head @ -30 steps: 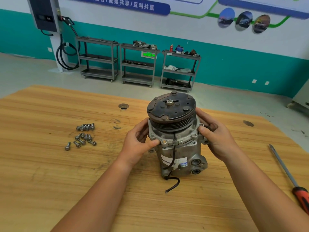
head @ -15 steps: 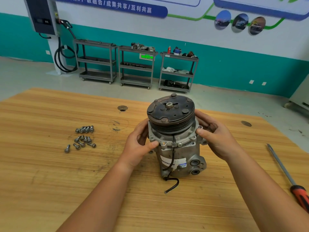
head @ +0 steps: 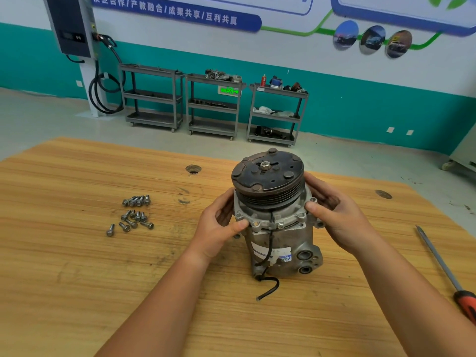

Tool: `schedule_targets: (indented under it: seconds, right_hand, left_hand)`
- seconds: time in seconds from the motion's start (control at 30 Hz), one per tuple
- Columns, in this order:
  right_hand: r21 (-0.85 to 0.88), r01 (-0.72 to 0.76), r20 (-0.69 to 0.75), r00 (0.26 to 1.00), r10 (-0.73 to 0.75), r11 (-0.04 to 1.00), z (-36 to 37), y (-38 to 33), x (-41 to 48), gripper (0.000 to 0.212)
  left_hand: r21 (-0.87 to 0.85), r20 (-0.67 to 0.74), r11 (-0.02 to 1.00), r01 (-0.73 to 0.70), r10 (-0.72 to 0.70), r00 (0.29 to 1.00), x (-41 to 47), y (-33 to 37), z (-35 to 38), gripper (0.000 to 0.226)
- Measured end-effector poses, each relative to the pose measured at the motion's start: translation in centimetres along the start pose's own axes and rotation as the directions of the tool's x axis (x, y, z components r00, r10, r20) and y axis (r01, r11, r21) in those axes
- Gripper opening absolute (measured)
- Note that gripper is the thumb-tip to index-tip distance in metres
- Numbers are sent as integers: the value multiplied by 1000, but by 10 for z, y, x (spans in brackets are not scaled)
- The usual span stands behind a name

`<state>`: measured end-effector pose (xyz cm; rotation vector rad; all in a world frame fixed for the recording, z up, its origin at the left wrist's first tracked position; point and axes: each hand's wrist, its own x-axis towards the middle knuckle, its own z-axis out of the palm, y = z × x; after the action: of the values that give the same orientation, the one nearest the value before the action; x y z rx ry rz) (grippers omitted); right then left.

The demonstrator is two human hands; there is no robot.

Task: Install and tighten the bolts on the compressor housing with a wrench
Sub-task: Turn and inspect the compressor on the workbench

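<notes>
Your left hand [head: 219, 228] and right hand [head: 337, 217] curl around the upright grey metal compressor housing [head: 288, 237], whose white label [head: 282, 253] is illegible.

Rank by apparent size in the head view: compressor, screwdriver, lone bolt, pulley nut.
1. Compressor
2. Screwdriver, long but thin, its handle cut off by the frame
3. Lone bolt and pulley nut: too alike to rank

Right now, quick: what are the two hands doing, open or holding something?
Left hand: gripping the compressor at its flange.
Right hand: gripping the compressor's other side.
</notes>
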<state>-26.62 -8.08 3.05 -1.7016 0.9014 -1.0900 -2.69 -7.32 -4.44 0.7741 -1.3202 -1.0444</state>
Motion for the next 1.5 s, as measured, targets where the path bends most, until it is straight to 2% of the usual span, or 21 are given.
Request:
schedule_targets:
  seconds: [0.2, 0.37, 0.5, 0.6, 0.67, 0.73, 0.8, 0.87, 0.9, 0.97, 1.03, 1.07, 1.17, 1.23, 1.3, 1.43, 1.5]
  right_hand:
    - [-87, -12, 17, 1000, 14, 996, -1, -11, 1, 66]
    - [-68, -14, -5, 1000, 14, 998, 0, -11, 0, 63]
    - [-61, -22, -58, 998, 18, 998, 2, -11, -1, 48]
    - [47, -14, -71, 997, 17, 999, 5, -9, 0, 37]
    - [109, 7, -88, 996, 3, 994, 11, -13, 0, 40]
    - [203, 60, -170, 985, -25, 977, 11, -23, 4, 38]
    - [342, 175, -329, 943, -57, 923, 3, -43, 12, 39]
    - [324, 263, -448, 889, -97, 909, -8, -62, 22, 41]
    - [279, 275, -461, 879, -123, 920, -10, -67, 25, 37]
    - [92, 214, -412, 897, -159, 972, -8, -64, 29, 33]
    - [-120, 99, -331, 934, -134, 988, 0, -46, 26, 31]
    - [-150, 57, -289, 952, -99, 987, 5, -34, 24, 30]
    - [-45, 4, -207, 978, -14, 999, 22, -1, 14, 33]
    - [60, 38, -241, 970, -22, 997, 29, 8, 9, 37]
    - [133, 83, -263, 964, -46, 988, 32, 10, 7, 40]
    - [128, 149, -200, 972, -122, 980, 30, 14, 5, 55]
    - [95, 177, -151, 975, -161, 980, 28, 17, 2, 53]
  left_hand:
    - [12, 7, 1000, 6, -7, 1000, -1, 2, 3, 93]
    - [17, 8, 1000, -5, 5, 1000, -1, 2, 3, 98]
    - [25, -3, 1000, -4, 4, 1000, -2, 3, 4, 96]
    - [28, -9, 999, -16, 16, 1000, -1, 3, 5, 96]
    - [24, -20, 999, -24, 24, 1000, -1, 2, 5, 97]
    - [23, -26, 999, -31, 32, 999, -2, 2, 5, 97]
    - [30, -30, 999, -36, 37, 999, -3, 2, 5, 95]
    - [34, -33, 999, -36, 37, 999, -3, 3, 6, 95]
    - [37, -32, 999, -33, 34, 999, -3, 3, 6, 96]
    - [53, -30, 998, -28, 29, 999, -4, 3, 6, 94]
    - [81, -24, 997, -11, 13, 1000, -5, 1, 9, 85]
    - [98, -14, 995, 3, -2, 1000, -6, 0, 10, 84]
    - [144, 1, 989, 45, -45, 999, -8, -4, 19, 76]
    - [155, -21, 987, 40, -37, 999, -9, -4, 22, 63]
    - [143, -50, 990, 19, -12, 999, -9, -5, 24, 62]
    - [119, -98, 993, -18, 30, 995, -8, -7, 26, 71]
    - [83, -119, 997, -3, 13, 993, -8, -9, 26, 71]
